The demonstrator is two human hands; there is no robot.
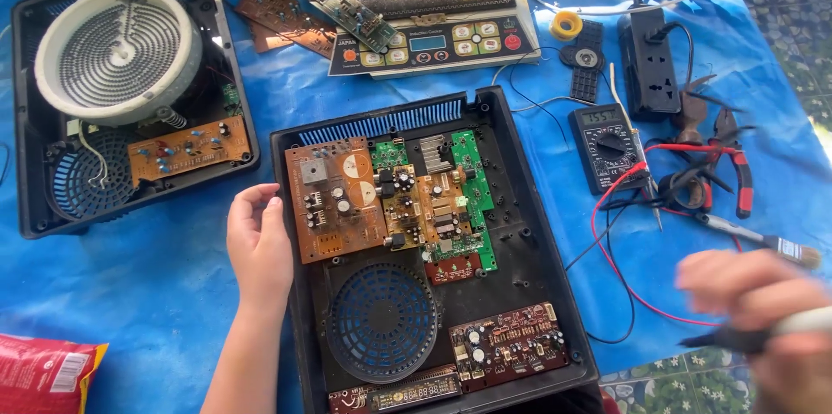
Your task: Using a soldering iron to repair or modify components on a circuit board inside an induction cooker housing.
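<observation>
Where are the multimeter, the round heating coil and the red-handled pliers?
multimeter (609,147), head view, on its dial.
round heating coil (117,50), head view, on the coil's middle.
red-handled pliers (743,178), head view, on one red handle.

An opened black cooker housing (537,232) lay on a blue sheet (156,293), exposing brown and green circuit boards (390,197) above a round fan grille (382,320). The left hand (258,245) rested against the housing's left edge, fingers loosely curled, while the blurred right hand (763,310) gripped a dark-tipped tool (737,340) near a multimeter (609,147) and red-handled pliers (737,167).
</observation>
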